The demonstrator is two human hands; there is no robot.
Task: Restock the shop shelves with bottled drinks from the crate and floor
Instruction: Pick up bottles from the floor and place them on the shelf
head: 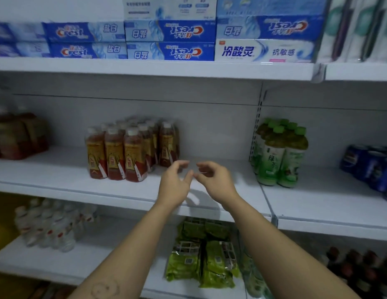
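A shrink-wrapped pack of red-and-gold drink bottles [132,149] stands on the middle white shelf [58,175]. My left hand [174,184] and my right hand [214,182] hover side by side over the bare shelf just right of that pack, fingers loosely curled, holding nothing. The thumbs nearly touch. Green-capped tea bottles [281,154] stand further right on the same level. No crate shows in the view.
Toothpaste boxes [166,39] fill the top shelf. Blue cans [369,167] sit at far right, a dark bottle pack [17,137] at far left. Below are clear water bottles [52,225], green packets [201,260] and dark bottles [359,268].
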